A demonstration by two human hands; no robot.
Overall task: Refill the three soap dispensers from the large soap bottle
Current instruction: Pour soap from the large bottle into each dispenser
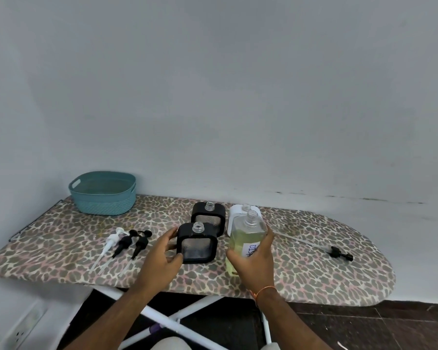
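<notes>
**Both hands on the bottles, caps off**

While my right hand (254, 258) wraps its fingers around the large soap bottle (247, 238), which stands close to the near edge of the ironing board (61, 238) with pale yellow soap filling most of it and its neck uncapped, my left hand (162, 256) curls round the left side of the nearest black dispenser (197, 243), thumb at its lower front corner; its mouth is open and I cannot tell how much it holds; just behind it stands the second black dispenser (208, 217), also uncapped; the white dispenser (234, 218) sits directly behind the large bottle, mostly hidden by it; left of my hands three pumps (127, 241) lie side by side, one white and two black; a long-tubed black pump (339, 252) lies well out to the right, with bare board around it; a teal basket (103, 195) sits in the far left corner against the wall (213, 97), nothing visible inside it.
</notes>
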